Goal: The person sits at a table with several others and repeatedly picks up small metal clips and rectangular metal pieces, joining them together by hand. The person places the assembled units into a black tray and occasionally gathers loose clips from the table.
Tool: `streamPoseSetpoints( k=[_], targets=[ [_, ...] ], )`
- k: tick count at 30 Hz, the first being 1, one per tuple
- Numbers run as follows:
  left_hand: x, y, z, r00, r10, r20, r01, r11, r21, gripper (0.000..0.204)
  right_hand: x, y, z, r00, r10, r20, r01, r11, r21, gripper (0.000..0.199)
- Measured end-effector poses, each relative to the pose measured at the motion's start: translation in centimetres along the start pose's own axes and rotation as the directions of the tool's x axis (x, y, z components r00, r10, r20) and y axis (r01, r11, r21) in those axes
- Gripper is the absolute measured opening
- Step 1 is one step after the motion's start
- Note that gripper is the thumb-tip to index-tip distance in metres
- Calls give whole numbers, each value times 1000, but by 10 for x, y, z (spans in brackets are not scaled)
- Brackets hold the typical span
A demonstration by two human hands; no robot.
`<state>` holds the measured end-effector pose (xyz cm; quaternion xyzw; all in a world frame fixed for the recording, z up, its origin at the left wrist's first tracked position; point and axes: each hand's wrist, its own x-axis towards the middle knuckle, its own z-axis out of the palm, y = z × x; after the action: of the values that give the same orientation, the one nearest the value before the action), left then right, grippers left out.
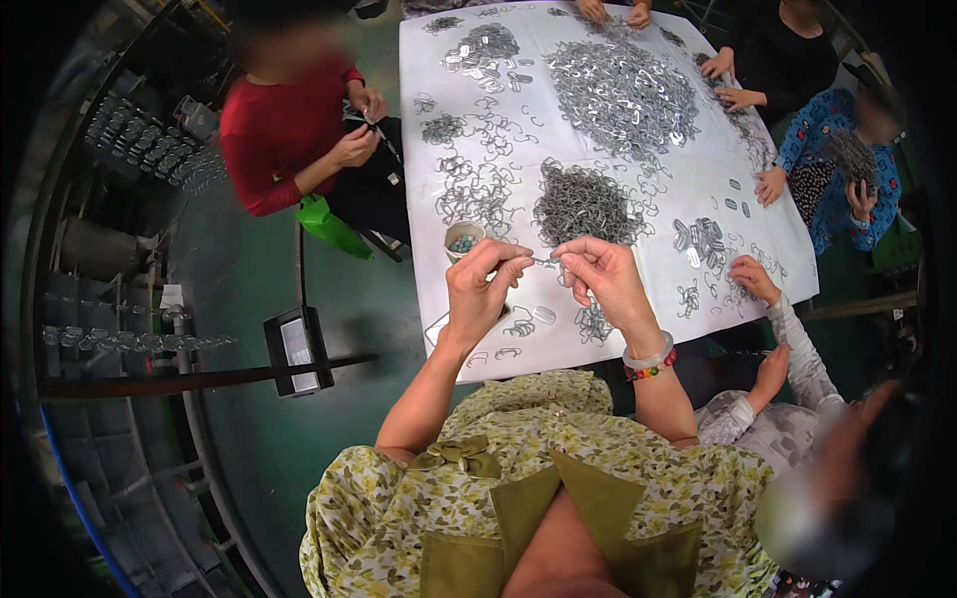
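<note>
My left hand point(485, 287) and my right hand point(610, 283) meet above the near part of the table, fingertips pinched. Between them they hold a small, thin metal piece point(544, 261), mostly covered by the fingers; its exact shape is too small to make out. Just beyond my hands is a dense heap of bent grey wire hooks point(588, 204). Close to my left hand stands a pale cup point(451, 241) with small blue-green bits inside. Under my hands lie a flat oval metal piece point(543, 315) and a small cluster of wire pieces point(594, 324).
The white-covered table point(439, 289) bears a large mound of metal pieces point(623, 100), scattered hooks point(478, 189) and stacked oval pieces point(701, 242). A person in red point(289, 130) works at the left, others around the right and far sides. A black-framed box point(299, 349) is at my left.
</note>
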<state>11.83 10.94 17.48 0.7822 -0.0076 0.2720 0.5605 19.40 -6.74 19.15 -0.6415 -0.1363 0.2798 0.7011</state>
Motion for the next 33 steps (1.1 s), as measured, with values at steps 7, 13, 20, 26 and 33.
streamPoseSetpoints(
  k=[7, 13, 20, 26, 33],
  targets=[
    [-11, 0, -7, 998, -1, -59, -3, 998, -56, 5, -2, -8, 11, 999, 16, 33, -13, 996, -83, 15],
    [-17, -8, 3, 996, -34, -83, 22, 989, -147, 7, -9, -12, 8, 1000, -25, -17, 23, 994, -111, 15],
    [-10, -4, 2, 1000, 7, 0, -7, 999, 48, 10, -18, -21, 11, 986, -85, -143, 34, 944, -330, 16],
    [-13, 1, -1, 987, 161, -25, -156, 978, 139, 7, -18, -35, 13, 997, -22, -72, -6, 926, -378, 12],
    [-15, 6, -3, 994, 111, -8, -110, 991, 80, 8, -7, -45, 7, 998, 36, 41, -16, 911, -413, 13]
  ],
)
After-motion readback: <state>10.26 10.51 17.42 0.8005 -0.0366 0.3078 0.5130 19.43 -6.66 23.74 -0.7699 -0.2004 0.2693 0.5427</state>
